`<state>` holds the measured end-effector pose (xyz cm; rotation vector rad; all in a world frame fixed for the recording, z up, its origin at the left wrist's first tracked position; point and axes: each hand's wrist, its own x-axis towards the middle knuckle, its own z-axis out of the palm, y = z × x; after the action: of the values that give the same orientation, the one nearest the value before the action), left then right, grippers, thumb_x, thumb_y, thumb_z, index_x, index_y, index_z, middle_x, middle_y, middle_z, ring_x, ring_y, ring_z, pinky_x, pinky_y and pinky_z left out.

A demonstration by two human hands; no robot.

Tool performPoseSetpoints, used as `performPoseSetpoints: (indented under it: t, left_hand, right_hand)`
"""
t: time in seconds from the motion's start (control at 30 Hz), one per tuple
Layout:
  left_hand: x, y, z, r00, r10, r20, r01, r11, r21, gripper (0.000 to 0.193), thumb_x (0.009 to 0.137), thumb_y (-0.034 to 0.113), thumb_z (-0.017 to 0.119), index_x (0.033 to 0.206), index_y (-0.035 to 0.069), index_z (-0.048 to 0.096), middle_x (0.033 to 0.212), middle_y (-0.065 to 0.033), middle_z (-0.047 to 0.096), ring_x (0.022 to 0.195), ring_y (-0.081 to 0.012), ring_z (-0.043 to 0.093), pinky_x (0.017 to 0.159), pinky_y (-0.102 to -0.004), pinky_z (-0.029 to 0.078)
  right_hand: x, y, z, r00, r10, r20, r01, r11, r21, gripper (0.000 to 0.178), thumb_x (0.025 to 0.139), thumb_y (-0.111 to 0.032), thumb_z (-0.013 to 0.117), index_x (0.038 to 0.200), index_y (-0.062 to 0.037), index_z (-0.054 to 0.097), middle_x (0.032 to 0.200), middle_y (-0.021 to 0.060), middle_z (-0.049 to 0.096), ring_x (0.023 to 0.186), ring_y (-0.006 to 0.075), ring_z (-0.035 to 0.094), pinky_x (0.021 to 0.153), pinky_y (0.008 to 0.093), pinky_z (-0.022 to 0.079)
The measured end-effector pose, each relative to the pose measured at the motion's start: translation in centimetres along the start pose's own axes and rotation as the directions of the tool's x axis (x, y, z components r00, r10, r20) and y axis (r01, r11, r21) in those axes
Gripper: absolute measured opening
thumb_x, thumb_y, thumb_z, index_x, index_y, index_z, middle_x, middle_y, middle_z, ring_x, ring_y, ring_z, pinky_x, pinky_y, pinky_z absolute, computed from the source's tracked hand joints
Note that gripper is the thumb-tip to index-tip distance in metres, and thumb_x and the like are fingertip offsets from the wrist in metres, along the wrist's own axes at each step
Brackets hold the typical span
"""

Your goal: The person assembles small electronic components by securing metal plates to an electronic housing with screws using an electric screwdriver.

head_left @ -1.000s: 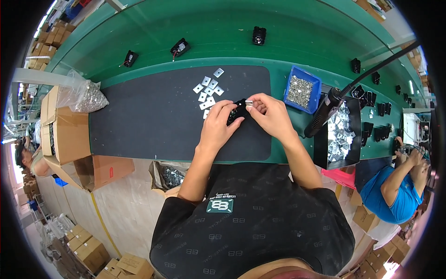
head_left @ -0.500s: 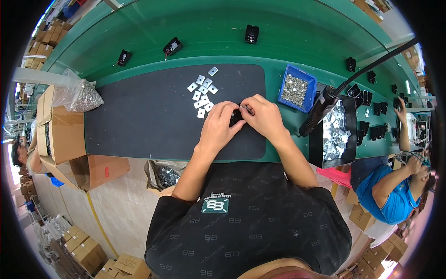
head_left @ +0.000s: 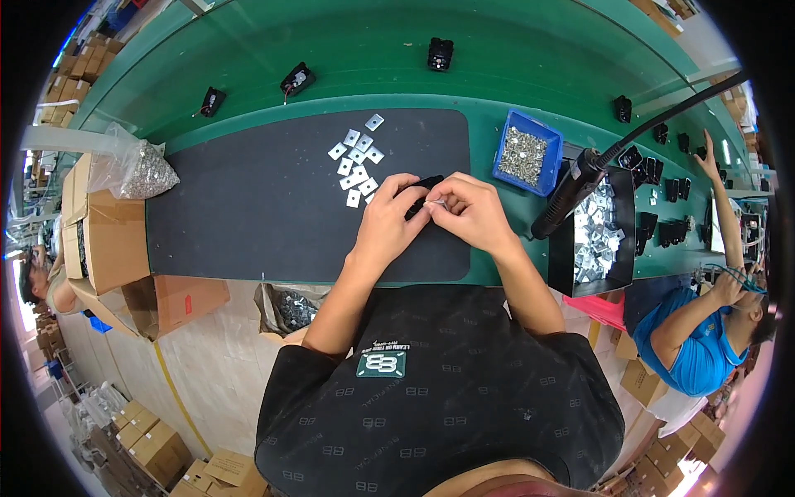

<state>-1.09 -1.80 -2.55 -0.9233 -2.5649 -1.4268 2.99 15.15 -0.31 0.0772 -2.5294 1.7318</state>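
Dark grey matting (head_left: 273,190) lies under both hands, and working low over it seems sensible, since a slipped part would land close by. The left hand (head_left: 387,217) is curled snugly around a black housing (head_left: 429,182) that sits between the two hands; steadiness here probably matters most, with the thumb clear of the spot being worked. The right hand (head_left: 468,211), close against it, has thumb and fingertips pinched on a small metal piece (head_left: 441,205) at the housing's right side. Light, square pressure would likely serve better than force. Fingers hide most of the contact, so I cannot tell how the two parts meet.

Around them, a carton (head_left: 116,232) stands well to the left of the left hand. Right of the right hand is a black tray (head_left: 628,248) of metal parts. Ahead and to the right of that hand sits a blue bin (head_left: 554,161). A dark driver (head_left: 567,200) slants between the right hand and the tray, so a straight reach that way would need to go around it. Just beyond the left hand's fingers lie loose metal plates (head_left: 358,175), the nearest easily nudged by the knuckles.
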Motion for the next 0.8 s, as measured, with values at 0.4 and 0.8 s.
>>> performPoseSetpoints:
  t: [0.4,0.8]
  left_hand:
    - [-0.1,0.4,0.4,0.98,-0.197,-0.03,0.177,0.931,-0.32,0.012,0.079,0.001,0.067,0.091,0.0,0.066,0.109,-0.0122,0.062,0.085,-0.0195,0.067,0.068,-0.0304,0.059]
    - [-0.6,0.3,1.3,0.952,-0.296,-0.083,0.24,0.885,-0.398,0.014,0.077,-0.002,0.069,0.09,0.0,0.065,0.104,-0.0094,0.058,0.081,-0.0134,0.062,0.064,-0.0234,0.057]
  right_hand:
    - [-1.6,0.9,-0.9,0.969,0.245,0.039,-0.228,0.816,0.531,0.028,0.088,0.003,0.061,0.116,0.0037,0.058,0.1,0.008,0.063,0.09,0.0119,0.063,0.081,0.0241,0.052]
    - [-1.8,0.8,-0.4,0.947,0.297,-0.125,-0.268,0.941,0.206,0.015,0.084,-0.003,0.068,0.098,0.0033,0.064,0.085,0.0059,0.069,0.078,0.0102,0.067,0.07,0.0223,0.054]
